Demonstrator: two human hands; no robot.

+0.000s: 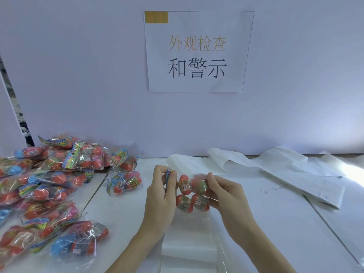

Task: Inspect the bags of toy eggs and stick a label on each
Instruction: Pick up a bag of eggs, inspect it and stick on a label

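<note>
A clear bag of red toy eggs (189,196) hangs between both hands above the white table (256,223). My left hand (160,201) pinches the bag's blue printed header card at its left end. On the right, my right hand (226,196) grips the bag's end, its fingers curled round an egg. Several eggs show through the plastic, two with "6+" stickers facing me. A big pile of similar bags (49,184) lies to the left. One bag (125,183) sits apart from the pile, just left of my left hand.
White backing sheets (285,174) lie crumpled along the back right of the table. A clear plastic strip (189,253) lies on the table under my hands. A paper sign (197,52) hangs on the white wall behind.
</note>
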